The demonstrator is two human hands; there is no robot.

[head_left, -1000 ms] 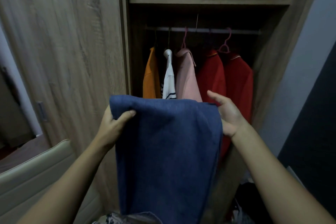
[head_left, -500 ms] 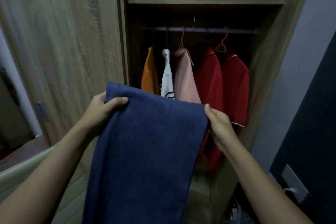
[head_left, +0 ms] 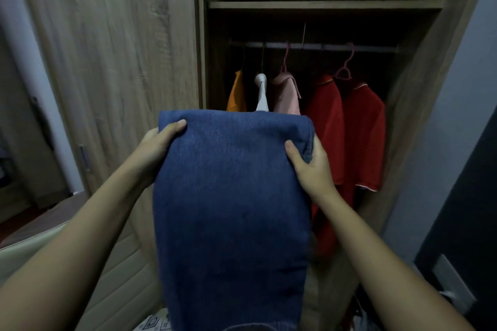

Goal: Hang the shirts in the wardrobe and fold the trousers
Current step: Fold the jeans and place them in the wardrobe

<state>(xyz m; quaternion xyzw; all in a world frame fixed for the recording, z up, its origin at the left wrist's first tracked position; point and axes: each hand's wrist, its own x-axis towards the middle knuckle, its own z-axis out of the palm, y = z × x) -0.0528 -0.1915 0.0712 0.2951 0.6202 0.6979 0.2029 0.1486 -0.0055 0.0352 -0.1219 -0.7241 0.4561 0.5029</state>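
The folded blue denim trousers (head_left: 231,196) hang between both hands, in front of the open wooden wardrobe (head_left: 322,5). The left hand (head_left: 158,145) grips the top left corner, and the right hand (head_left: 309,166) grips the top right corner. The denim is probably soft, fairly heavy and not slippery. Holding both upper corners should keep the layers aligned.

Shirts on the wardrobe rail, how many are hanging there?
5, left to right: orange shirt, white shirt, pink shirt, first red shirt, second red shirt. The blue trousers hide their lower parts; more may hang unseen.
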